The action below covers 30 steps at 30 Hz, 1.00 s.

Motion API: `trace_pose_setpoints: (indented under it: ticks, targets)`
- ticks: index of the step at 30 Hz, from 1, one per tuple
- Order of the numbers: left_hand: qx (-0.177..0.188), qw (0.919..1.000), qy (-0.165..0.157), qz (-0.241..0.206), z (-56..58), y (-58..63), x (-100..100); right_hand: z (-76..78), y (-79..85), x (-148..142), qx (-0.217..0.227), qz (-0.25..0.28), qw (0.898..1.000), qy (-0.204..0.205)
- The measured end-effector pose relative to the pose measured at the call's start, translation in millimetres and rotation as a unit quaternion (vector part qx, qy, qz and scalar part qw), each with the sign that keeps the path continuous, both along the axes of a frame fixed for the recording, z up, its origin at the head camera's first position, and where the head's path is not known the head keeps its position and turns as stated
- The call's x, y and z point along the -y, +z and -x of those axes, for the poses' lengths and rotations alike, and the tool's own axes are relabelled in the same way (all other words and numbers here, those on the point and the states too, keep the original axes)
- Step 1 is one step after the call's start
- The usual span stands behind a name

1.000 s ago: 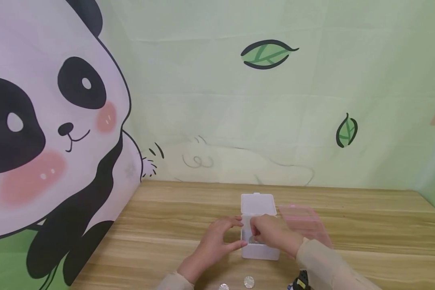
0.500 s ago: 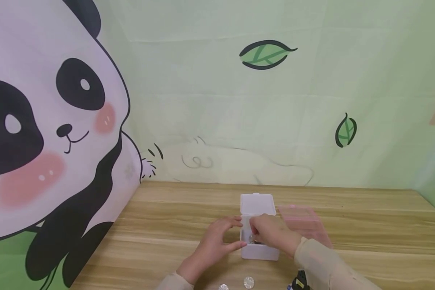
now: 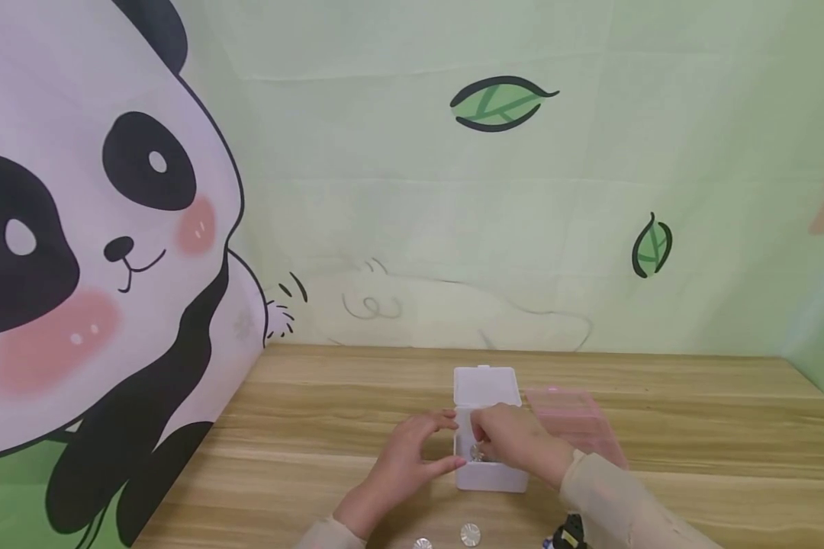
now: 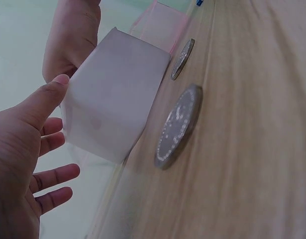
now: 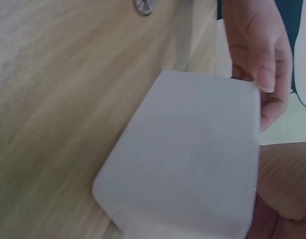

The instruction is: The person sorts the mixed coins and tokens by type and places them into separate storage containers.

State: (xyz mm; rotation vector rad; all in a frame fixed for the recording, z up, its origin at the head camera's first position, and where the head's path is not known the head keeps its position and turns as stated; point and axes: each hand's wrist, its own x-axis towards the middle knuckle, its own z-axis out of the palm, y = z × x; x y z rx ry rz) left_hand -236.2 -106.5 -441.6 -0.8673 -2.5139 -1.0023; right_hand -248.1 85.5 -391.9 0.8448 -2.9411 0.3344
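Observation:
An opened white plastic box [image 3: 492, 477] stands on the table with its lid [image 3: 486, 386] laid back. My left hand [image 3: 407, 455] holds its left side, thumb at the near corner and fingers farther back; the left wrist view shows the thumb tip on the rim. Inside the box, my right hand [image 3: 518, 440] has curled fingers pinching a silvery coin [image 3: 477, 453]; the fingertips are partly hidden. Two more silver coins, one coin [image 3: 470, 534] and another coin [image 3: 422, 544], lie in front of the box. The box wall [image 5: 182, 149] hides the coin in the right wrist view.
Right of the white box lies a translucent pink plastic case [image 3: 580, 423], partly behind my right forearm. A black item with a yellow label [image 3: 568, 532] is at the bottom edge beside my right sleeve. Behind the wooden table [image 3: 302, 396] hangs a printed panda cloth [image 3: 384, 191].
The silvery coin at my right fingertips shows more of its round face than before. My left hand stays on the box, and the right hand has barely moved.

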Motion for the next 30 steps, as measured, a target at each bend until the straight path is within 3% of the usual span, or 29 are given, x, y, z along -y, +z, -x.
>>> trace_pose_setpoints:
  ticks: [13,30]
  targets:
    - [0.008,1.0,-0.001,0.001,0.9,-1.3,0.0,-7.4,11.3,-4.3,0.028,0.037,0.999,0.001]
    - [0.016,0.9999,0.001,-0.001,1.5,-1.2,-0.3,-31.0,31.1,-5.4,0.02,0.069,0.997,0.034]
